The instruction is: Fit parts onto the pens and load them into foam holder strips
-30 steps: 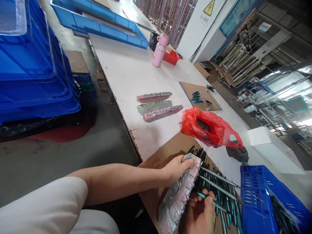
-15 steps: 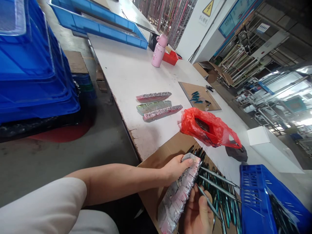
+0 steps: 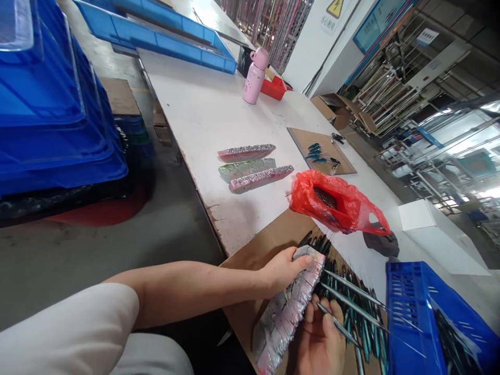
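My left hand (image 3: 284, 268) grips the upper end of a long foam-like block (image 3: 280, 319) wrapped in shiny pinkish-silver film, its edge marked by many slits. Two slim silvery spindle-shaped pieces (image 3: 353, 306) stick out of that edge towards the right, thin wires at their far ends. Below them, my right hand (image 3: 321, 336) pinches another slim spindle-shaped piece (image 3: 339, 325), its tip close to the block's edge; whether it touches cannot be made out. Under both hands, several dark teal spindle-shaped pieces (image 3: 365, 328) lie on a cardboard sheet (image 3: 269, 232).
Beyond the cardboard lie three wrapped blocks (image 3: 255, 179) and a red plastic bag (image 3: 351, 200). A blue crate (image 3: 414, 307) holding dark pieces stands at right. Farther back are a pink bottle (image 3: 254, 78) and a board (image 3: 339, 156) with small teal pieces. Blue bins (image 3: 50, 114) stack at left.
The spindle-shaped piece in my right hand is tilted slightly flatter, and the hand has shifted slightly right. My left hand keeps its grip on the block. The view has moved slightly.
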{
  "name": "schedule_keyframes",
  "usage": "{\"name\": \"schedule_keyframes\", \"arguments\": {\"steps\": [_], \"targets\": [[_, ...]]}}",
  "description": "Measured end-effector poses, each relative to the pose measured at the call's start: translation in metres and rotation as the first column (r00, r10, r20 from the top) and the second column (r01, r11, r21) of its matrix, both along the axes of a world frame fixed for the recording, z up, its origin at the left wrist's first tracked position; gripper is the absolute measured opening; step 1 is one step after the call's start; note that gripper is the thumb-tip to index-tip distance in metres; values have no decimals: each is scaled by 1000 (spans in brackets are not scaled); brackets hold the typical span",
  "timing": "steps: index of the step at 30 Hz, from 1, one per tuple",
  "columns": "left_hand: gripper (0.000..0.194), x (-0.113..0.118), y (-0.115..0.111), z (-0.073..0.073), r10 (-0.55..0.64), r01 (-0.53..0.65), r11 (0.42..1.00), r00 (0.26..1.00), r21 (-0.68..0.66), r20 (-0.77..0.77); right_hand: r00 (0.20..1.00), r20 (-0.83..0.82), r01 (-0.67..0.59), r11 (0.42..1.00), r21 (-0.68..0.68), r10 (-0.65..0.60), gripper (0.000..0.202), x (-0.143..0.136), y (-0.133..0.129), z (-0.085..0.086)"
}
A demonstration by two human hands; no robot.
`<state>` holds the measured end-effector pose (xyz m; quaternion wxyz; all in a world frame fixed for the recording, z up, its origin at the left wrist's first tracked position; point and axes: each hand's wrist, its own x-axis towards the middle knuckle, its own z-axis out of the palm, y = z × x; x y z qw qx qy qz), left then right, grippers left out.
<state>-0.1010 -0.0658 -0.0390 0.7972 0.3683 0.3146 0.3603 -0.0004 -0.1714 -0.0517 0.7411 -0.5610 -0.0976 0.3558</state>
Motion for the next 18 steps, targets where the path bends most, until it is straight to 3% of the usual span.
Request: {"name": "schedule_keyframes", "arguments": {"steps": [14,18], "targets": [[48,1,0,-5,-27,27,999,999,32,-22,993,105,-62,998,1,61,26,2,-1,-2],[52,1,0,-7,-40,42,999,997,33,-64,996,70,-47,999,1,47,31,2,-2,0]]}}
